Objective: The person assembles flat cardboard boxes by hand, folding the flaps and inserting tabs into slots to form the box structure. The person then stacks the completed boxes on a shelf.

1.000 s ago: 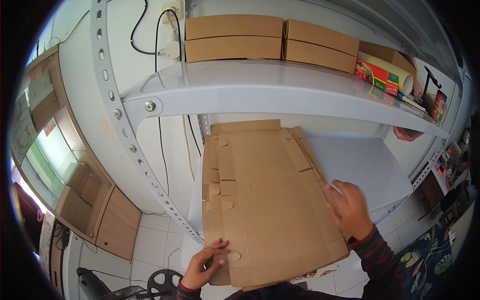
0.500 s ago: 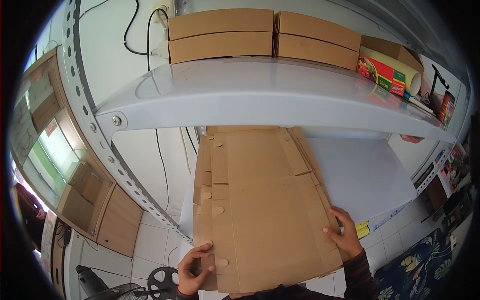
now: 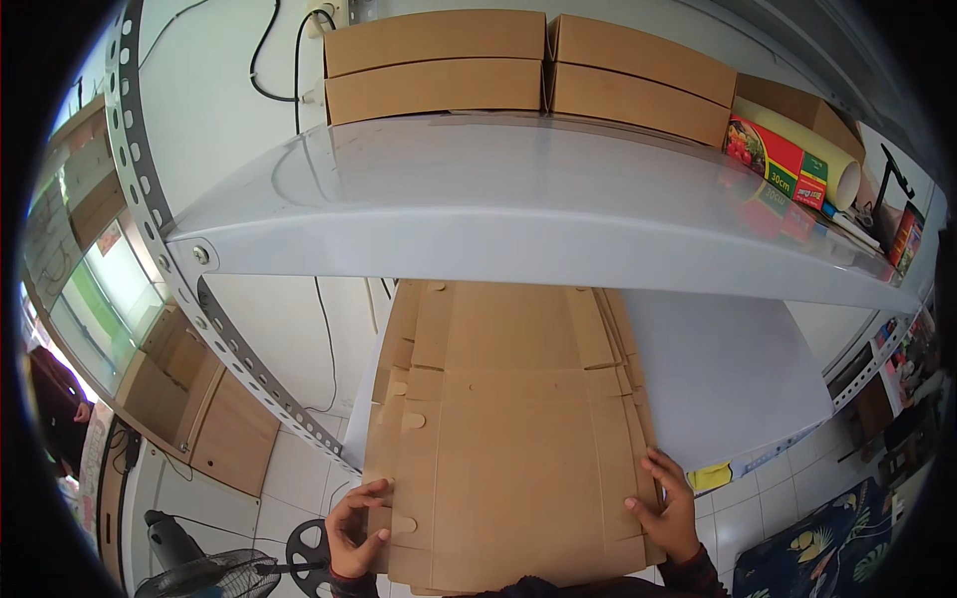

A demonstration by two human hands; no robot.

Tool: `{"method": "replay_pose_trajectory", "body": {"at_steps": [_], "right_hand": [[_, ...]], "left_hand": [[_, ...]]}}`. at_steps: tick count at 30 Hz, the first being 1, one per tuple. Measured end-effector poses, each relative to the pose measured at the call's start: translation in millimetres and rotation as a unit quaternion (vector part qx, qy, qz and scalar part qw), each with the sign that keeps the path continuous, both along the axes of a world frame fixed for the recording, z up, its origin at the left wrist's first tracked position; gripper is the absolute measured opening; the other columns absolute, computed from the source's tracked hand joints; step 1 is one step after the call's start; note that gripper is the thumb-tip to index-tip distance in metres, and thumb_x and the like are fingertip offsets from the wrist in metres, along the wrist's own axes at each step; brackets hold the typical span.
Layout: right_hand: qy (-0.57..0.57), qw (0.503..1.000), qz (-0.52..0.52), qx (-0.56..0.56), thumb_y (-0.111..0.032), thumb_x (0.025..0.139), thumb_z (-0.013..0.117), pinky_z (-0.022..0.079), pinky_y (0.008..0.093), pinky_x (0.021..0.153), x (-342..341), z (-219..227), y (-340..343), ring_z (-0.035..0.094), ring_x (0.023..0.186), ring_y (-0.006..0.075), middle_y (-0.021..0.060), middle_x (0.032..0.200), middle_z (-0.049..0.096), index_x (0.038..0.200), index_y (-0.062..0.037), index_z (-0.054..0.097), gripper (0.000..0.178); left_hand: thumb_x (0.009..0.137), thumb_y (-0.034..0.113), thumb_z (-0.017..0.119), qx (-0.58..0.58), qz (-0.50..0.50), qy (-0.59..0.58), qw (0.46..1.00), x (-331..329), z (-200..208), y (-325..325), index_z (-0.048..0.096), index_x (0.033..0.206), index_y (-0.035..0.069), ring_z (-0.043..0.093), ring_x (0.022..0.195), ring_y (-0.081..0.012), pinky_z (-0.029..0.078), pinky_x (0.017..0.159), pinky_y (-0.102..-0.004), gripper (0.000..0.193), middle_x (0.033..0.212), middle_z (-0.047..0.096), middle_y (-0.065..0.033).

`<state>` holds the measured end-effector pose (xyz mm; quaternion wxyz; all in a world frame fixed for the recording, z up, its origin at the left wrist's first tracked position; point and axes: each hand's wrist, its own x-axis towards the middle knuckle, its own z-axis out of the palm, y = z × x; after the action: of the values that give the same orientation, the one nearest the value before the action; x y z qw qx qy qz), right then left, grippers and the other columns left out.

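A stack of flat, unfolded brown cardboard boxes (image 3: 508, 458) lies lengthwise in front of me, its far end passing under the upper shelf board. Crease lines, side flaps and rounded tabs show along its edges. My left hand (image 3: 356, 528) grips the near left edge, fingers curled around it with the thumb at the rim. On the near right edge my right hand (image 3: 670, 508) closes around the side, thumb on top. How many sheets lie in the stack cannot be made out. Below it, the lower grey shelf (image 3: 728, 379) shows to the right.
Above the cardboard spans the grey upper shelf (image 3: 518, 239), bearing folded brown boxes (image 3: 439, 65) and a red-and-green carton (image 3: 773, 159). A perforated metal post (image 3: 269, 399) stands at the left. A black fan (image 3: 209, 568) is at lower left, a dark patterned cloth (image 3: 817, 538) at lower right.
My view has shifted, so the upper shelf sits lower in it. The stack's far end has gone out of sight behind the shelf's front edge. Both hands keep their grip.
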<state>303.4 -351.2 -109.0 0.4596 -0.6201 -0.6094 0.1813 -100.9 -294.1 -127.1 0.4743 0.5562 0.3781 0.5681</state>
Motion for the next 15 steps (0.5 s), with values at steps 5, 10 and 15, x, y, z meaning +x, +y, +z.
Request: {"method": "replay_pose_trajectory", "body": {"at_steps": [5, 10, 15], "right_hand": [[0.037, 0.999, 0.000, 0.005, -0.002, 0.071, 0.075, 0.034, 0.0400, 0.110, -3.1, 3.4, 2.7, 0.043, 0.131, 0.0317, 0.0180, 0.135, 0.049, 0.128, 0.0014, 0.056, 0.060], [0.055, 0.998, 0.000, -0.004, -0.007, 0.072, 0.077, 0.042, 0.0396, 0.103, 10.4, 1.2, 17.1, 0.049, 0.123, 0.0311, 0.0165, 0.129, 0.052, 0.127, -0.0019, 0.056, 0.059], [-0.033, 0.999, 0.016, 0.009, -0.009, 0.073, 0.077, 0.042, 0.0398, 0.101, 15.2, 12.0, 19.8, 0.050, 0.121, 0.0331, 0.0178, 0.129, 0.052, 0.130, -0.0030, 0.053, 0.062]], "left_hand": [[0.069, 0.008, 0.072, 0.001, 0.001, -0.020, 1.000, 3.4, 9.8, 8.6, 0.060, 0.105, -0.003, 0.053, 0.122, -0.0309, 0.034, 0.107, -0.0416, 0.039, 0.128, 0.056, -0.0221], [0.069, 0.006, 0.069, -0.012, -0.002, -0.014, 1.000, 9.7, 4.2, 11.1, 0.060, 0.106, -0.003, 0.052, 0.123, -0.0303, 0.032, 0.108, -0.0412, 0.039, 0.128, 0.056, -0.0217], [0.069, 0.006, 0.072, -0.034, -0.037, 0.055, 0.997, 2.5, 19.7, 6.6, 0.060, 0.111, -0.003, 0.054, 0.121, -0.0287, 0.035, 0.107, -0.0394, 0.045, 0.124, 0.060, -0.0187]]}}
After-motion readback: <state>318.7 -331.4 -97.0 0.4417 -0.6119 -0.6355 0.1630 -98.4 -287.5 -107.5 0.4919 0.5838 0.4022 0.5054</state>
